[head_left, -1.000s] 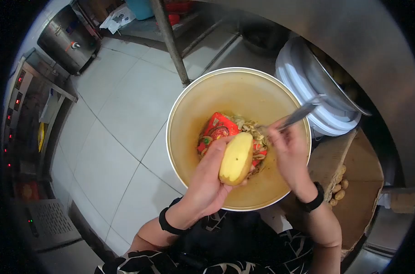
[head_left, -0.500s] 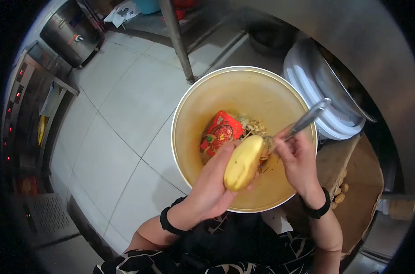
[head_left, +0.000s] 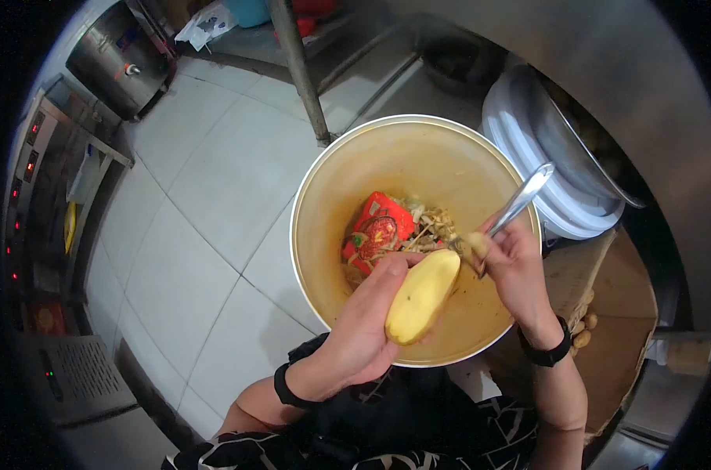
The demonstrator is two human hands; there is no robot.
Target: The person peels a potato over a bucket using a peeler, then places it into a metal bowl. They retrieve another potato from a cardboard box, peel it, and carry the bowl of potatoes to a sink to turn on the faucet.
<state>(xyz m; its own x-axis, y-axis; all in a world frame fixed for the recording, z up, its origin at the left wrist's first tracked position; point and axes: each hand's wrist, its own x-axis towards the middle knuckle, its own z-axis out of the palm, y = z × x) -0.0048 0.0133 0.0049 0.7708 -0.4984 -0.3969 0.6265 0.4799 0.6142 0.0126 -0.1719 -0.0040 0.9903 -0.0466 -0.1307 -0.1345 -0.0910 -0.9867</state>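
My left hand is closed around a potato, whose upward side is peeled and pale yellow with a small dark spot. Brown skin still shows along its lower end. In my right hand is a metal peeler, its handle pointing up and to the right. The peeler's head is just off the potato's upper right end, with a bit of peel around it. Both hands are over a large round bin, which holds a red packet and food scraps.
Right of the bin lies a cardboard box with several small potatoes at its edge. White lids and a metal basin lean behind it. A metal table leg stands beyond the bin; floor tiles extend left.
The peeler has moved off the potato's surface to its upper right, its handle swinging slightly left. The potato has turned a little in my left hand and sits slightly lower.
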